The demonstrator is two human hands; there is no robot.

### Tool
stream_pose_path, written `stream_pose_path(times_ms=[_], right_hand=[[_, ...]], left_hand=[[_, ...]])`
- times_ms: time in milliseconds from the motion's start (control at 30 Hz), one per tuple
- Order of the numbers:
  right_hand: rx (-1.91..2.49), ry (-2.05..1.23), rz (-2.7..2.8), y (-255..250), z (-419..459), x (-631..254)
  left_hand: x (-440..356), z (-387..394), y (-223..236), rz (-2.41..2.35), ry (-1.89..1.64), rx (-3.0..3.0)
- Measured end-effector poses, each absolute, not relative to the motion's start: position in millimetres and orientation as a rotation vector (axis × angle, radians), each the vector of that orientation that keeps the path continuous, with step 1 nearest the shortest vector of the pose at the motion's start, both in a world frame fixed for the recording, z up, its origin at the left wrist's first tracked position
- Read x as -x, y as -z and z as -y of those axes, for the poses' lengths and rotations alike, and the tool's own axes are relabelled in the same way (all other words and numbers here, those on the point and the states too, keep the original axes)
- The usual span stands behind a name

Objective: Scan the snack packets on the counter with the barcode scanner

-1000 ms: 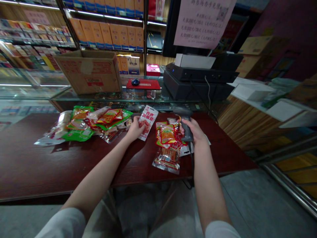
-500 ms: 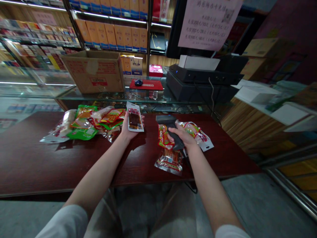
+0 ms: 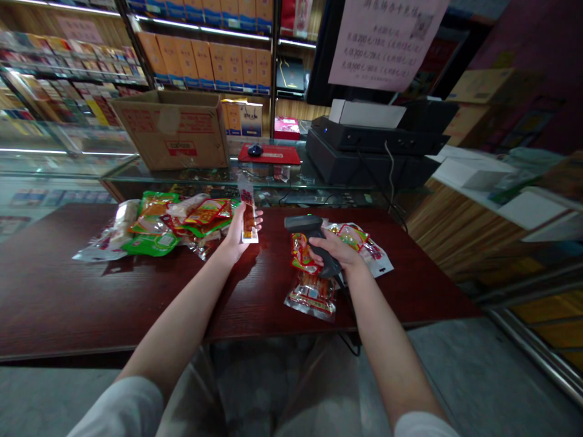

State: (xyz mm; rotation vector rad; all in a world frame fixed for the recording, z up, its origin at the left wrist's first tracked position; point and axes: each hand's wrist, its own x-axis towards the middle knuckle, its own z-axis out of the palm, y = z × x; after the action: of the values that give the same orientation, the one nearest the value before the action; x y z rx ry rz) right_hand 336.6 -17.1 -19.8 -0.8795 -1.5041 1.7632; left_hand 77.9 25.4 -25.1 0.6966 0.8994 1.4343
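Observation:
My left hand [image 3: 237, 232] is closed around a white snack packet [image 3: 248, 220] with a brown see-through front, turned nearly edge-on to me. In my right hand [image 3: 337, 247] is a dark barcode scanner [image 3: 306, 225], its head pointing left towards the packet. Under and around the scanner lie a red-and-green snack packet [image 3: 300, 250], a clear vacuum-sealed snack packet [image 3: 312, 298] and a white snack packet [image 3: 379, 260]. A heap of snack packets [image 3: 155, 221], red, green and silver, rests on the table left of my left hand.
Behind the dark red table [image 3: 150, 303] runs a glass counter, bearing an open cardboard box [image 3: 177, 136], a mouse [image 3: 255, 150] on a red mat [image 3: 285, 156] and a black cash drawer [image 3: 350, 164]. The scanner's cable [image 3: 348, 343] hangs over the front edge.
The packet in my left hand has turned from facing me to nearly edge-on, its front swung towards the scanner. My right hand has tilted the scanner slightly.

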Motion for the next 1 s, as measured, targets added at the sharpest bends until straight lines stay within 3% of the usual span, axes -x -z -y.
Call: stream_pose_path(times_ms=[167,333,467,567,633,767,867,1000], right_hand=[[0.951,-1.597,1.387,14.6,15.8,-351.2],[0.965,-1.283,1.227,12.7,9.0,-367.3],[0.995,-1.002,1.062,8.5,3.8,-387.4],[1.062,-0.871,1.008,6.2,6.1,-412.7],[1.153,-0.81,1.0,8.6,11.5,-431.0],[1.44,-0.87,0.878,24.0,24.7,-452.6],[1.477,-0.998,0.783,37.1,28.7,-452.4],[1.45,-1.11,0.734,45.1,24.8,-445.5]], left_hand=[[-56.3,-16.5,5.6,-1.742,-1.71,-1.442],[-13.7,-8.2,2.0,-2.367,-1.401,-1.663],[-2.6,-14.9,9.6,-2.567,-1.146,-1.621],[-21.5,-18.5,8.5,-2.337,-1.261,-1.901],[-48.3,-14.2,9.0,-1.92,-1.275,-2.151],[-117.6,17.2,25.9,-0.948,-0.861,-2.462],[-154.7,43.0,45.1,-0.774,-0.436,-2.553],[-161.6,43.4,62.1,-0.84,-0.284,-2.6]])
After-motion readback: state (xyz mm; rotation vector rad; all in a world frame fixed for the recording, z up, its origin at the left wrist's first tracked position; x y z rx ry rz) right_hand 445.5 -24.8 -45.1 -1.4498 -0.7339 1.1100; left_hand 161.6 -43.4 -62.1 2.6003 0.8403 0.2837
